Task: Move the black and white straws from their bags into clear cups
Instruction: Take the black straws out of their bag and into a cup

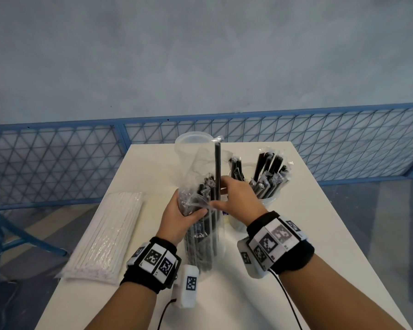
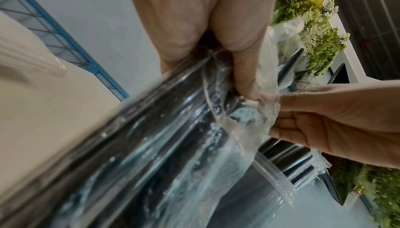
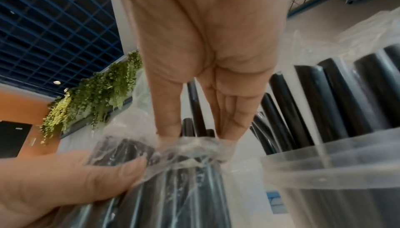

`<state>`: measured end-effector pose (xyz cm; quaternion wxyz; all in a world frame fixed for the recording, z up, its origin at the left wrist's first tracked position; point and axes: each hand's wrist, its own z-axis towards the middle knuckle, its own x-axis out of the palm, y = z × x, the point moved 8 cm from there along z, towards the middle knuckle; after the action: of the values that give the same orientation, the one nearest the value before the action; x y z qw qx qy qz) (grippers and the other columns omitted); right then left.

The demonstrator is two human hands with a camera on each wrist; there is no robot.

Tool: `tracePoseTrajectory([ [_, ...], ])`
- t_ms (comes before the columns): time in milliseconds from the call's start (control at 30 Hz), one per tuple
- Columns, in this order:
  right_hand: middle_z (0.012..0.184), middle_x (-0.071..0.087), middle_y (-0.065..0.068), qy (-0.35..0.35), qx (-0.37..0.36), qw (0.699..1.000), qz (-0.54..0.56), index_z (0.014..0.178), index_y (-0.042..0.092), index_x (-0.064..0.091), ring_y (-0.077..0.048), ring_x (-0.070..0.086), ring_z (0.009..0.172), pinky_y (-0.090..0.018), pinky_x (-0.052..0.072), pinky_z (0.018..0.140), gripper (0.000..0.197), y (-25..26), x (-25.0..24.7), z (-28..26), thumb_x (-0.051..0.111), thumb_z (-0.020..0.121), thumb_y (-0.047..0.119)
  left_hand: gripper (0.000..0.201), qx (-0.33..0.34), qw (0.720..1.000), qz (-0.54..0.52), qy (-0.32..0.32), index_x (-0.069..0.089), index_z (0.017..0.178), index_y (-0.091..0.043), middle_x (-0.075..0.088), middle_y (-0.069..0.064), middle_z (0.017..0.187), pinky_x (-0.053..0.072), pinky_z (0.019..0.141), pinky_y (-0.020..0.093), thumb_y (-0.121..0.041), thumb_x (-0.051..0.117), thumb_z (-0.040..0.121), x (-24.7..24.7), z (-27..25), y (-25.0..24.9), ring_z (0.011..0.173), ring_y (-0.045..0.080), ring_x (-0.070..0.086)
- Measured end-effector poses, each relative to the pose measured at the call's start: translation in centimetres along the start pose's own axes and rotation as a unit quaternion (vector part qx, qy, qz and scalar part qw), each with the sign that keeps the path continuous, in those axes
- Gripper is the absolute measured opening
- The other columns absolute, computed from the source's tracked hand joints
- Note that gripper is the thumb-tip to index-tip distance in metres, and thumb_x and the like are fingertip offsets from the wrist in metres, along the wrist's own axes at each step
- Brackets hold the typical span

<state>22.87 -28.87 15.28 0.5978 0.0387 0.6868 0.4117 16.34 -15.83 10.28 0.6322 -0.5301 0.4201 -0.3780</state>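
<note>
A clear bag of black straws (image 1: 200, 239) stands upright at the table's middle. My left hand (image 1: 188, 208) grips it round its upper part, thumb on the crumpled plastic (image 3: 173, 146). At the bag's open mouth my right hand (image 1: 224, 194) pinches a single black straw (image 1: 217, 163), which sticks up well above the others. The left wrist view shows the bag (image 2: 151, 146) close up and blurred, with the right hand (image 2: 324, 120) beside it. A clear cup (image 1: 270, 198) full of wrapped black straws (image 1: 270, 167) stands just right of my right hand. A sealed bag of white straws (image 1: 105, 236) lies flat at the left.
An empty clear cup (image 1: 191, 139) stands behind the held bag near the far edge. Another clear cup (image 1: 236, 222) with black straws sits under my right wrist. The white table (image 1: 332, 234) is narrow, and a blue mesh fence (image 1: 57, 158) runs behind it.
</note>
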Motion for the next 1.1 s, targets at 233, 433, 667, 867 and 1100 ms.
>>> tracePoseTrajectory([
  [233, 0.119, 0.064, -0.002, 0.068, 0.0, 0.995, 0.07, 0.127, 0.013, 0.05, -0.014, 0.059, 0.102, -0.02, 0.043, 0.086, 0.066, -0.6, 1.1, 0.4, 0.079, 0.07, 0.032, 0.046, -0.006, 0.999, -0.014, 0.031, 0.055, 0.101, -0.03, 0.068, -0.009, 0.097, 0.052, 0.074, 0.015, -0.013, 0.08, 0.066, 0.2, -0.2, -0.5, 0.086, -0.004, 0.066],
  [433, 0.107, 0.068, -0.001, 0.087, 0.027, 0.981, 0.174, 0.113, 0.014, 0.058, -0.015, 0.064, 0.1, -0.034, 0.05, 0.094, 0.058, -2.0, 2.6, 0.8, 0.083, 0.063, 0.027, 0.049, -0.018, 0.999, -0.018, 0.033, 0.057, 0.106, -0.026, 0.069, -0.002, 0.102, 0.053, 0.088, 0.032, -0.011, 0.08, 0.066, -0.1, -0.3, 0.0, 0.1, 0.014, 0.065],
  [667, 0.089, 0.068, 0.002, -0.038, 0.005, 0.961, 0.273, 0.093, 0.015, 0.063, -0.013, 0.066, 0.087, -0.032, 0.055, 0.082, 0.031, -1.2, 2.2, -0.8, 0.08, 0.068, 0.015, 0.056, -0.017, 0.999, -0.038, -0.003, 0.058, 0.111, -0.02, 0.069, 0.003, 0.107, 0.052, 0.09, 0.039, -0.019, 0.082, 0.06, -0.3, -0.3, 0.0, 0.103, 0.02, 0.065],
  [867, 0.09, 0.046, 0.005, -0.14, 0.009, 0.957, 0.255, 0.1, 0.03, 0.053, -0.013, 0.053, 0.091, -0.023, 0.044, 0.089, 0.038, -0.7, 0.8, -1.7, 0.077, 0.072, 0.022, 0.054, -0.011, 0.999, -0.044, -0.013, 0.059, 0.115, -0.009, 0.069, 0.008, 0.109, 0.053, 0.088, 0.036, -0.005, 0.079, 0.066, -0.2, 0.0, -0.3, 0.102, 0.022, 0.066],
  [1100, 0.087, 0.049, -0.002, -0.193, -0.049, 0.956, 0.216, 0.108, 0.019, 0.058, -0.017, 0.046, 0.095, -0.042, 0.04, 0.095, 0.044, 0.7, -1.4, -1.6, 0.065, 0.071, 0.04, 0.047, -0.035, 0.998, -0.056, -0.012, 0.06, 0.114, -0.005, 0.07, 0.013, 0.107, 0.052, 0.091, 0.044, 0.0, 0.076, 0.069, 0.1, -0.1, 0.7, 0.103, 0.03, 0.065],
])
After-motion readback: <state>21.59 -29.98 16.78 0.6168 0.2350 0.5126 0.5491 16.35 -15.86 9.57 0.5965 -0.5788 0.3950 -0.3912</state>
